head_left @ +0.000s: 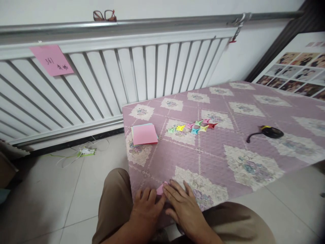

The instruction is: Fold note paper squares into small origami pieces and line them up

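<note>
A small folded piece of pink paper [160, 189] lies at the near edge of the table, partly hidden under my fingers. My left hand [147, 207] has its fingers curled at the paper's left side, with the thumb reaching towards it. Stretched out flat, the fingers of my right hand [181, 205] press on the paper from the right. Beyond both hands rests a stack of square coloured paper [145, 134] with a pink sheet on top. To its right sit several small folded paper shapes [190, 126] in green, yellow, pink, blue and red.
A purple flowered cloth [175, 154] covers the table. A black object with a thin strap [273, 132] lies on the right, near a photo board [298, 69]. Behind stands a white radiator [149, 67] below a pipe holding glasses [104, 15]. White cables [87, 150] lie on the floor.
</note>
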The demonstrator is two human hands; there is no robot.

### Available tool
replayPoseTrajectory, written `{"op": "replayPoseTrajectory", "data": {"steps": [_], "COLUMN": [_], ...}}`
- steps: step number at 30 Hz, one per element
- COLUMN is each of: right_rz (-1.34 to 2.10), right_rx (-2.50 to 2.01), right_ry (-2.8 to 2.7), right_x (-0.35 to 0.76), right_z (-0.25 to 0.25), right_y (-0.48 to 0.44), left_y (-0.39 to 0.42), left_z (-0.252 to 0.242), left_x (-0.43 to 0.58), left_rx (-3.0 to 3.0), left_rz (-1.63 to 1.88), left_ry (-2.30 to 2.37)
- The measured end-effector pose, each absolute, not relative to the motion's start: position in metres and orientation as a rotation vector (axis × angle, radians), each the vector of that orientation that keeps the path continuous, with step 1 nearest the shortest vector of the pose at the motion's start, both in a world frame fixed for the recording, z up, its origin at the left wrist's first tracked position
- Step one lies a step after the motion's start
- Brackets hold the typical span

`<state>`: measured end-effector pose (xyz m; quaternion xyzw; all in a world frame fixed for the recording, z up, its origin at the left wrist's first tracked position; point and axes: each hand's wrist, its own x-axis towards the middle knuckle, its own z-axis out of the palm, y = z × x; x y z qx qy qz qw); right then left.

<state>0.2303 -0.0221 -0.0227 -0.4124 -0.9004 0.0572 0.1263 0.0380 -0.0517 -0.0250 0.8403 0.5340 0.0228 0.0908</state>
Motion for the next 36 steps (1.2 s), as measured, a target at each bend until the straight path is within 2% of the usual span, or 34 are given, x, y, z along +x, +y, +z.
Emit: {"op": "replayPoseTrajectory", "data": {"steps": [9,21,31,36], "right_rz": [0.305,0.353,0.167,0.300], "right_rx": [-1.392,-1.399,-1.470,-1.364], "right_ry": [-2.570,-2.282,-2.429,-2.460], "right_x": [0.234,0.235,0.214,0.210], "right_z": [-0.031,-0.029,-0.003,-0.006], "right_y": [-0.015,-0.021,-0.010,-0.004], "left_y": [-0.052,-0.044,-0.030,-0.023], "left_z": [-0.025,-0.012,-0.009,-0.011], "left_x": [0.036,0.031,0.028,0.025], "left_rx": [2.512,2.462,2.337,2.233], "left_rz": [0.081,0.019,0.289,0.429], "left_ry": [1.578,1.542,1.592,1.562]}}
